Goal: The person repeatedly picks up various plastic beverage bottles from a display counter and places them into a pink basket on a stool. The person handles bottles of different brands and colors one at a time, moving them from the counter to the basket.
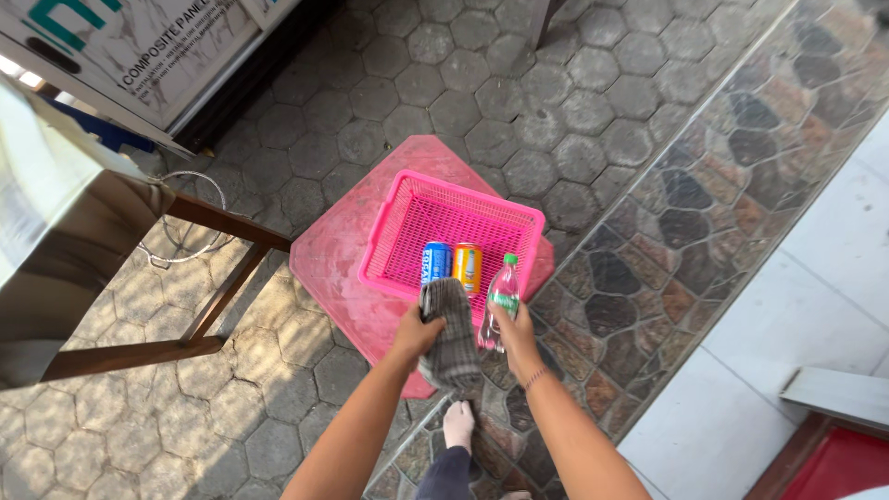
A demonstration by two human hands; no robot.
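Hands [468,333] hold one cloth [452,338], one bottle [501,302]; two cans [451,265].

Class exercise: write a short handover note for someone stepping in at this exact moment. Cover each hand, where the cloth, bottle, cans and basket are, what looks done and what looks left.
Left hand: grip closed on a grey checked cloth that hangs down beside the bottle.
Right hand: grip closed on a clear plastic bottle with a green cap, held upright at the near rim of the pink basket.
In the basket: a blue can and an orange can, standing side by side. The basket sits on a pink plastic stool.
Done: both cans are in the basket.
Left: the bottle is in hand, not yet set down in the basket.
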